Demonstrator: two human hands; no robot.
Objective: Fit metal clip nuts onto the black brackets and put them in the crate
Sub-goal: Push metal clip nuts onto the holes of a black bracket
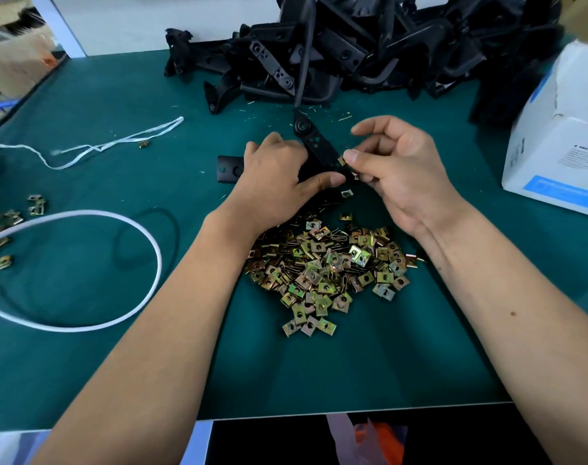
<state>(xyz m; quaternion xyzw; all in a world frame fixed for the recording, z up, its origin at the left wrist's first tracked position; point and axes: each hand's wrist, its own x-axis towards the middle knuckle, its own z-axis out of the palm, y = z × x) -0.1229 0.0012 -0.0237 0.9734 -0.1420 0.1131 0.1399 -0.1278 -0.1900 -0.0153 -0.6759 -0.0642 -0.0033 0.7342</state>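
My left hand grips a long black bracket that runs up and away over the green table. Against the bracket's near end, my right hand pinches a brass-coloured clip nut between thumb and forefinger. A second clip nut sits lower on the same end, partly hidden by my fingers. Just below my hands lies a heap of loose clip nuts. At the back of the table is a big pile of black brackets. No crate is in view.
A white box stands at the right. One black bracket piece lies left of my left hand. White cord and a white hoop of tubing lie at the left, with a few stray clip nuts.
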